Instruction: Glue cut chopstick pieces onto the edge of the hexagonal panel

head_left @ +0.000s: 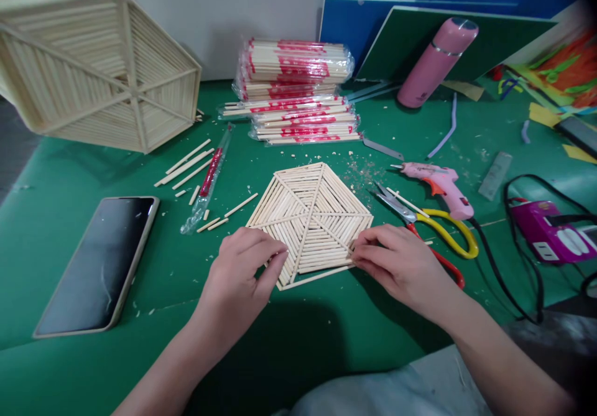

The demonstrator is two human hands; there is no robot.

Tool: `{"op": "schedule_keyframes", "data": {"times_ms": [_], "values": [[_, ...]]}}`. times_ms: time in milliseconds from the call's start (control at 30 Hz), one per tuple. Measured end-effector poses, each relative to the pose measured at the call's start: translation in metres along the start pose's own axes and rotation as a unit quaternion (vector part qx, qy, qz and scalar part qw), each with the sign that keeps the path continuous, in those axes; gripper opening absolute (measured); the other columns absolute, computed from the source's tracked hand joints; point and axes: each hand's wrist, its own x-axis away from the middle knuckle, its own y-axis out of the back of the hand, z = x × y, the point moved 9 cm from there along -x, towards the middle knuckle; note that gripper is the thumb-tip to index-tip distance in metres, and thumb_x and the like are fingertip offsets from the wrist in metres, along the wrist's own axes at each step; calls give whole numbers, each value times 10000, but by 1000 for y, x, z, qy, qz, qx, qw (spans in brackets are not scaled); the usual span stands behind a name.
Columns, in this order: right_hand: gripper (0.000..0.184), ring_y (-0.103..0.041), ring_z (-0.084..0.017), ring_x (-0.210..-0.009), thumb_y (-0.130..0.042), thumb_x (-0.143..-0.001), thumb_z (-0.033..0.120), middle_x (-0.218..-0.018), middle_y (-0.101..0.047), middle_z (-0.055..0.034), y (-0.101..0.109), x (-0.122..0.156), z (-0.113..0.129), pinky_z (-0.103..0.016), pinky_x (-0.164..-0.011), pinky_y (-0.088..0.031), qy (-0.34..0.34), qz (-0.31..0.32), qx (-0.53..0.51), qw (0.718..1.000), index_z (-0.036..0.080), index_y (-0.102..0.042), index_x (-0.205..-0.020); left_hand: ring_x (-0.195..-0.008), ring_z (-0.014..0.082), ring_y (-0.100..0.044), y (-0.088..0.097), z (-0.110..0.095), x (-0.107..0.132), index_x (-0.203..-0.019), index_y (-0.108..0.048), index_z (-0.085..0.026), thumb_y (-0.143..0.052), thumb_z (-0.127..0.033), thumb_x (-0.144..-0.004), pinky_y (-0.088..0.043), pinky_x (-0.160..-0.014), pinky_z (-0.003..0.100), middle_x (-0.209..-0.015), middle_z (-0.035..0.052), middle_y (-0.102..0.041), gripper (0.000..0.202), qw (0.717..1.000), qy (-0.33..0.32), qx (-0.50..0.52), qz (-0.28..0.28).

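Observation:
A hexagonal panel of thin wooden sticks lies flat in front of me, its spokes meeting at the middle. My right hand is at the panel's lower right corner, fingertips pinched on the end of a wooden stick. That stick runs along the lower edge, with a narrow gap between it and the rows above. Over the lower left side is my left hand, its thumb and forefinger brought together; whatever is between them is too small to make out.
Scissors and a pink glue gun lie to the right, its cord trailing past a purple device. Wrapped chopsticks and a pink flask stand behind. Leftward are loose sticks, a phone and a larger stick structure.

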Motion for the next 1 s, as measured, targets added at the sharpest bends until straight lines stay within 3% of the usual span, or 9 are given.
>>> {"op": "schedule_keyframes", "data": {"times_ms": [233,533,733,1000], "values": [[144,-569,-159,-828,-458,-871,197,-935,-645,-41,-1,-1,0,-297,-708,-392,-6,24,-23,999,197,-601,-887,-739,151,-542,4,-13,-3,-775,-613,-165,-520,-182,-799,-416,-670,288,-752,23,-604,97,1000,-15,16,-13],[158,-559,-161,-821,-417,-882,199,-904,-635,-45,-4,-6,15,-298,-699,-388,-5,32,-58,998,188,-576,-883,-831,199,-526,-30,-50,-2,-920,-595,-152,-458,-190,-837,-382,-732,360,-862,60,-614,164,995,-62,37,76],[137,-549,-165,-836,-430,-880,207,-930,-631,-46,1,-6,21,-307,-712,-383,4,13,-64,998,188,-564,-906,-668,174,-539,-41,-62,0,-822,-592,-159,-368,-180,-871,-366,-623,332,-706,38,-598,231,990,-62,-39,119],[174,-562,-166,-825,-418,-886,227,-906,-639,-54,2,-8,31,-309,-690,-389,10,2,-51,999,181,-585,-901,-562,160,-505,-41,-67,5,-793,-607,-172,-393,-155,-848,-330,-545,299,-616,22,-551,222,984,-97,-113,95]]}}
